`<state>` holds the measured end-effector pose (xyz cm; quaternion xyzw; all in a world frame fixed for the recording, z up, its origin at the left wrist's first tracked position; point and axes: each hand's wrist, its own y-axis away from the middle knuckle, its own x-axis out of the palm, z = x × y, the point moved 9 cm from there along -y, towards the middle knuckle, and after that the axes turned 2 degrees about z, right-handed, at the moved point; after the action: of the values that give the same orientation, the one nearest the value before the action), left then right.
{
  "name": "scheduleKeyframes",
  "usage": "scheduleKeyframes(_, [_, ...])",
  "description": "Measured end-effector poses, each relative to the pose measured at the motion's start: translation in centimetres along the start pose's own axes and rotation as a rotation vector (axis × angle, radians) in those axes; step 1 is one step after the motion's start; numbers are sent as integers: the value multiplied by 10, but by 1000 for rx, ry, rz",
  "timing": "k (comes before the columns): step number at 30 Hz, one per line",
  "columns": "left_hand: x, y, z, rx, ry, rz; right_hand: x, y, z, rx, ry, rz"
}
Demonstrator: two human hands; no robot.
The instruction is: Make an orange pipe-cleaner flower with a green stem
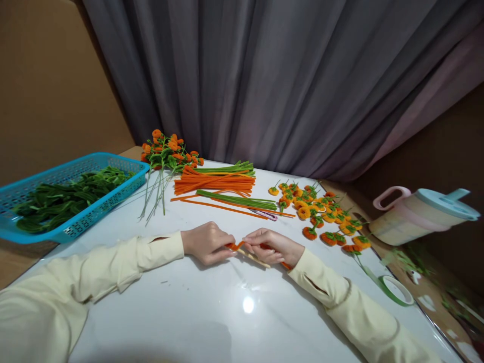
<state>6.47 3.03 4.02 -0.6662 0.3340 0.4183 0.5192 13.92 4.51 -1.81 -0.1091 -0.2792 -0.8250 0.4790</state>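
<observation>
Apparent step: shaping the orange strip (235, 247) over the bench (166, 317), beside a wooden stick (257, 259). Left hand (210, 243) and right hand (275, 246) pinch it, grips closed. Next move likely calls for even tension.

Your left forearm (124, 262) extended inward from lower left, your right forearm (340, 292) angled inward from lower right, both sleeved to the wrists (185, 244), your left hand (209, 243) back upward, fingers (221, 257) curled, your right hand (275, 246) pinching, both hands near each other.

Perhaps a home — curtain (242, 75), jug (406, 222)
</observation>
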Motion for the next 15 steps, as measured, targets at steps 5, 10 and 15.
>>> scheduleKeyframes(5, [-3, 3, -4, 49, -23, -77, 0, 2, 0, 5, 97, -50])
scheduleKeyframes(10, [-11, 5, -12, 132, -90, -191, 4, 0, 0, -45, 257, -136])
scheduleKeyframes(15, [-17, 5, -8, 76, -113, -254, 11, -2, 3, -112, 324, -188])
